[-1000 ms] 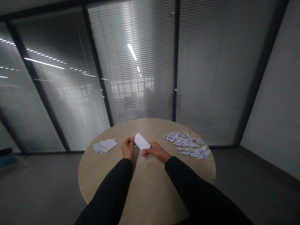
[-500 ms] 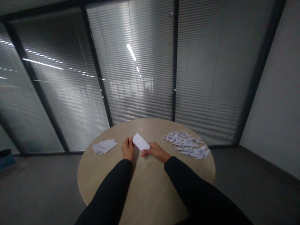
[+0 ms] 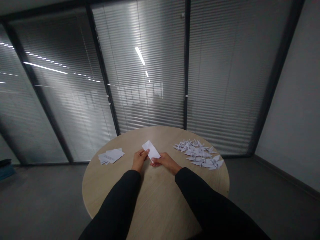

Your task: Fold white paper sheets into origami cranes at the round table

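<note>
A folded sheet of white paper (image 3: 152, 150) is held between my two hands above the middle of the table. My left hand (image 3: 139, 160) grips its left edge, with the thumb lying on the upper face and the fingers mostly hidden behind. At the lower right corner, my right hand (image 3: 166, 161) pinches the paper between thumb and fingers. Creases show near the paper's top end.
Several loose sheets of paper (image 3: 111, 156), one with printing, lie on the left of the round wooden table (image 3: 155, 196). Many folded paper cranes (image 3: 200, 154) are heaped on the right. Glass panels with blinds (image 3: 150, 110) stand behind the table.
My left hand has shifted a little right, and its thumb now lies on the paper's face. The paper is tilted more steeply, and creases show near its top. My right hand has barely moved.
</note>
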`<action>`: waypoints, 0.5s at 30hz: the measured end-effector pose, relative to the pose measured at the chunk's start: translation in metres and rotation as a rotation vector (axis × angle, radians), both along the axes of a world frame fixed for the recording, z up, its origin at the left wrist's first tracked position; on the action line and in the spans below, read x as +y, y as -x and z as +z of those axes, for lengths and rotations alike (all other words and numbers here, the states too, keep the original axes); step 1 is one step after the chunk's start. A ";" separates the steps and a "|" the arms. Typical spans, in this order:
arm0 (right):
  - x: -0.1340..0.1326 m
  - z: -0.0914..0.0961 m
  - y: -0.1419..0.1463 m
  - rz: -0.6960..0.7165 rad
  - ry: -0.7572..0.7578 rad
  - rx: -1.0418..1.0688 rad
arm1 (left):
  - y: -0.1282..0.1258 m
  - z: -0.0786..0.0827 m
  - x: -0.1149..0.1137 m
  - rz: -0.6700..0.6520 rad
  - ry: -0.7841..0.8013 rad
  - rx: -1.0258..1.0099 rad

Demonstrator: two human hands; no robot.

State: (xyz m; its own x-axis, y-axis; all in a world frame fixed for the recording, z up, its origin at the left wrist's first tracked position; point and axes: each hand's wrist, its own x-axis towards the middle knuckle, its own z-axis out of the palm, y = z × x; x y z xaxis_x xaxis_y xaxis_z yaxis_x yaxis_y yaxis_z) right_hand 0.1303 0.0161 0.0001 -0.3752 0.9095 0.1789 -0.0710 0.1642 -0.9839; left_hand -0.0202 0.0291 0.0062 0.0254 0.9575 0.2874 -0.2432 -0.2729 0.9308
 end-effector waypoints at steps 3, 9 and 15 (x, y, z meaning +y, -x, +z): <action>0.000 0.000 0.000 -0.125 -0.184 -0.105 | 0.007 -0.004 0.006 0.084 0.019 -0.047; -0.006 0.008 -0.007 -0.255 -0.795 -0.406 | 0.012 -0.012 0.013 0.058 0.077 -0.083; 0.000 0.006 -0.009 -0.314 -0.924 -0.543 | 0.009 -0.013 0.011 -0.052 0.075 -0.055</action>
